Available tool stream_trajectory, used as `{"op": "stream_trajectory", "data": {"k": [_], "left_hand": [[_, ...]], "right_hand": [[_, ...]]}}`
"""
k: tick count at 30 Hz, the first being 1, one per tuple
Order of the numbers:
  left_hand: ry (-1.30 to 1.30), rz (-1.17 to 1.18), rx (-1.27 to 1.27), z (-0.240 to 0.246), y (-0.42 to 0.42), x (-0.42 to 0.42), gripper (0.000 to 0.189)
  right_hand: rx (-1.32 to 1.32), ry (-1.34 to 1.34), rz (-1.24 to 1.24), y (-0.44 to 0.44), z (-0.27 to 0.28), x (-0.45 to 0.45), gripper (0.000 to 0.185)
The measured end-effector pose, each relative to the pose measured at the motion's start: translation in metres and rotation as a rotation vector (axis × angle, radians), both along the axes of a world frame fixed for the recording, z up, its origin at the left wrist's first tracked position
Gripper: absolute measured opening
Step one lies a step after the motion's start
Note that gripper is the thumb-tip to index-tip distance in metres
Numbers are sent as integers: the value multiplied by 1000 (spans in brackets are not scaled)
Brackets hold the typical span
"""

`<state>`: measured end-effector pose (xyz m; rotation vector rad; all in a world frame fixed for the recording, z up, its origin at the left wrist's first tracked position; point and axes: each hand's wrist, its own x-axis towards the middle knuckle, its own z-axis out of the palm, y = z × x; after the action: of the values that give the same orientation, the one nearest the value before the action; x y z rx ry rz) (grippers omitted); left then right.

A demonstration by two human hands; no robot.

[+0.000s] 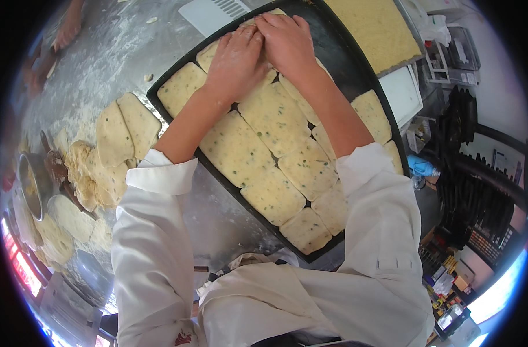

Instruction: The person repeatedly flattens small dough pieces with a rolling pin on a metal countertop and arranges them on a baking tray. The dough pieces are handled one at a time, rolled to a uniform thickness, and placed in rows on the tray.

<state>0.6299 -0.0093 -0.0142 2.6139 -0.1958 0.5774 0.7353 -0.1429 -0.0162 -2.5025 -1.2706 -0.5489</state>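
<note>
A black baking tray (355,47) lies slantwise before me, bearing several flat pieces of dough flecked with green (277,117). My left hand (238,60) rests palm down on the dough near the tray's far end. Beside it, fingers touching or overlapping, my right hand (285,41) also lies on the dough. The dough right under both palms is hidden. Dark tray bottom shows at the upper right and in small gaps between pieces. Left of the tray, more flat dough pieces (114,134) lie partly overlapping on the floured metal table (99,56).
A white plastic scraper (209,15) touches the tray's far edge. At left are a rolling pin (57,167), a metal bowl (29,186) and more dough (101,182). Another person's hand (67,32) is at the upper left. A yellow-topped tray (376,32) lies at the upper right.
</note>
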Motion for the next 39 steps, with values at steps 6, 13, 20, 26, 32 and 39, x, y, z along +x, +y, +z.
{"op": "stream_trajectory", "data": {"k": [6, 13, 20, 26, 32, 39], "left_hand": [[47, 34, 24, 30, -16, -28, 49], [236, 60, -313, 90, -23, -168, 58], [240, 730, -268, 113, 6, -363, 57], [291, 1610, -60, 93, 11, -582, 77], [194, 1784, -649, 50, -11, -628, 94], [237, 1547, -946, 44, 6, -558, 82]], "right_hand": [[-199, 68, -37, -2, 20, -7, 41], [169, 21, 42, -25, 14, 11, 40], [-107, 109, -38, -7, 4, 1, 52], [-78, -38, 130, -2, 11, 11, 50], [-71, -123, 151, 8, -10, -4, 47], [-147, 123, 118, -1, 1, -10, 55]]}}
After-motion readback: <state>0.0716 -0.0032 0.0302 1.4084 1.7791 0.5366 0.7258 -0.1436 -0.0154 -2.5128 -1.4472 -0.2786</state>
